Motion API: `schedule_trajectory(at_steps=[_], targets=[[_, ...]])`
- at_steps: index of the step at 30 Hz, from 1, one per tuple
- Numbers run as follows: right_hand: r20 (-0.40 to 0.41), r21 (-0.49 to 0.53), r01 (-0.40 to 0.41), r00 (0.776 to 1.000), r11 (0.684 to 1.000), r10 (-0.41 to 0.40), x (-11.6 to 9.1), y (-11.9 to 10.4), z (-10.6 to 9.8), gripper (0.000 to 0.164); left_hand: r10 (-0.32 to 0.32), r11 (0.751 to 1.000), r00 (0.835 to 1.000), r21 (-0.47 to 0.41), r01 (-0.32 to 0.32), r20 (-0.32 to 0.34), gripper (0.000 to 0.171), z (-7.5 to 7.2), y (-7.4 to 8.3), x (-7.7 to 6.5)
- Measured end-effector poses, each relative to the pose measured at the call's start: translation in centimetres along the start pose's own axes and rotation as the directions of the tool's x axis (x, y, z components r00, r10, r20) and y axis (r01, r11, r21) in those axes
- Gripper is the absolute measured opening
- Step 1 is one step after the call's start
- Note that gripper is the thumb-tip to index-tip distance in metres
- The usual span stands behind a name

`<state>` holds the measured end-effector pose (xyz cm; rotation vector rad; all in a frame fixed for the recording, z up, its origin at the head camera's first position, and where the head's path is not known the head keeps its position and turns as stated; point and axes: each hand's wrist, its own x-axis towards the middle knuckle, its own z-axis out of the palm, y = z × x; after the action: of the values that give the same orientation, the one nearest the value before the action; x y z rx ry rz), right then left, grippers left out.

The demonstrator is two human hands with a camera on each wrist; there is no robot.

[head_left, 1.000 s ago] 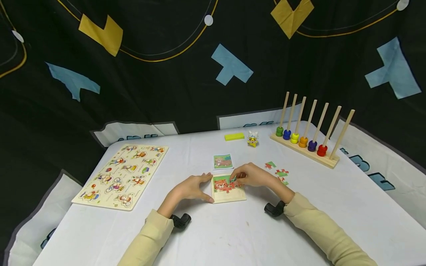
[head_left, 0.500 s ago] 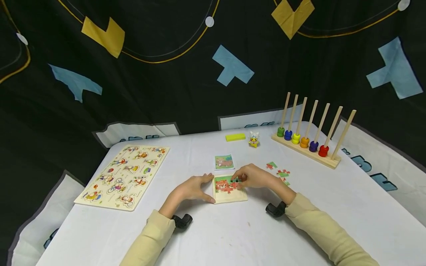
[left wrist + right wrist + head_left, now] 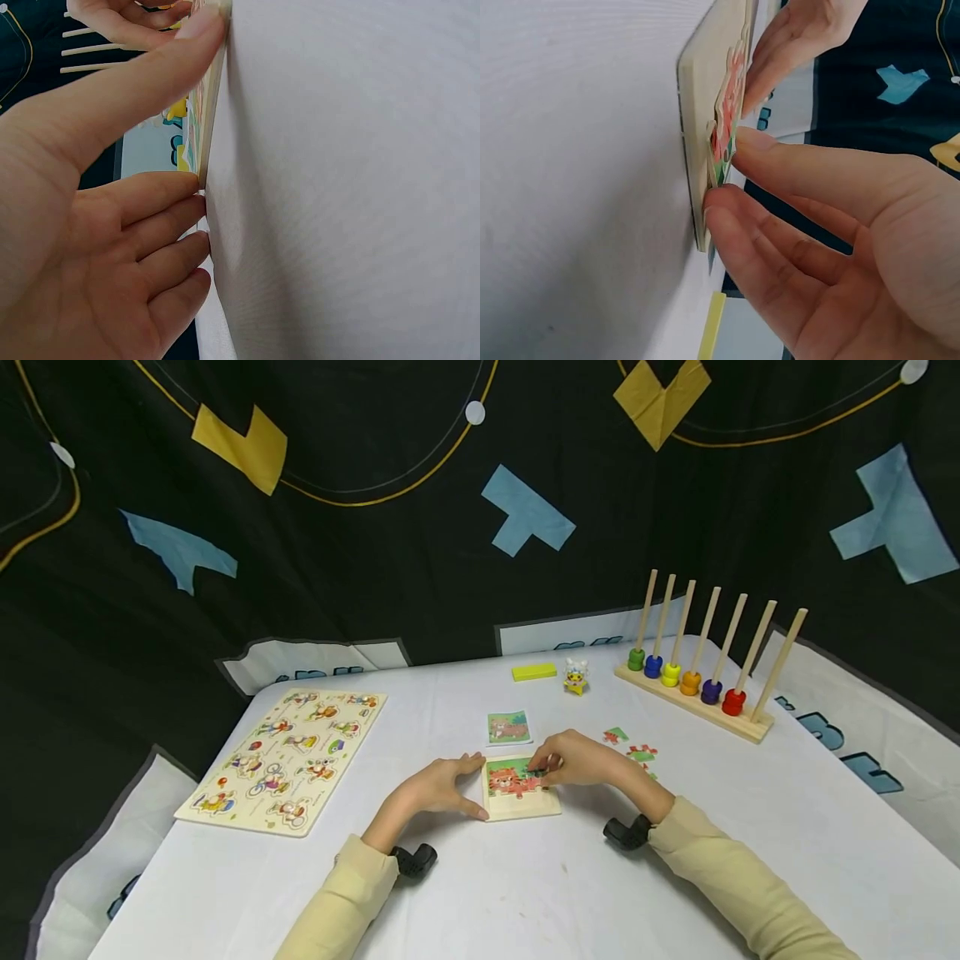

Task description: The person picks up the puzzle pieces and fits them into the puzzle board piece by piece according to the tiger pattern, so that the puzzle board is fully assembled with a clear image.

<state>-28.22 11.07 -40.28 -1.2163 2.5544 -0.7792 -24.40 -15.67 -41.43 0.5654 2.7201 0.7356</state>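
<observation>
A small wooden puzzle board lies on the white table, with a partly assembled red animal on a green ground in its upper part. My right hand pinches a red and green jigsaw piece between thumb and fingers, at the right end of the assembled part. In the right wrist view this piece sits slightly tilted, close over the board. My left hand rests at the board's left side, thumb at the near corner and straight fingers at the far one. Behind the board lies a picture card.
Several loose jigsaw pieces lie right of my right hand. A large picture puzzle board is at the left. Farther back are a yellow block, a small figurine and a peg stand with coloured rings.
The view has shifted slightly, moving everything a little to the right in the picture. My right fingers have adjusted the pinched piece against the assembled part; my left hand keeps its place.
</observation>
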Motion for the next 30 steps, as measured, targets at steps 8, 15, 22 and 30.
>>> schedule_trajectory(at_steps=[8, 15, 22, 30], targets=[[0.011, 0.021, 0.004, 1.0, 1.0, -0.004, 0.06, -0.07, 0.11, 0.023, -0.007, 1.0, 1.0, 0.002, 0.007, -0.003, 0.096, 0.1, 0.0, 0.0], [-0.025, 0.032, 0.052, 0.998, 0.998, -0.051, 0.2, 0.52, 0.58, 0.019, -0.003, 1.0, 1.0, -0.006, 0.003, -0.003, 0.096, 0.16, -0.19, 0.06], [-0.028, 0.037, 0.072, 0.997, 0.997, -0.071, 0.34, 0.74, 0.92, 0.028, 0.007, 1.0, 1.0, -0.001, -0.007, -0.002, 0.096, 0.08, -0.26, -0.02], [-0.04, 0.017, 0.082, 0.996, 0.996, -0.081, 0.27, 0.3, 0.85, 0.023, 0.028, 1.0, 1.0, 0.006, -0.028, 0.007, 0.097, 0.06, -0.12, -0.09]])
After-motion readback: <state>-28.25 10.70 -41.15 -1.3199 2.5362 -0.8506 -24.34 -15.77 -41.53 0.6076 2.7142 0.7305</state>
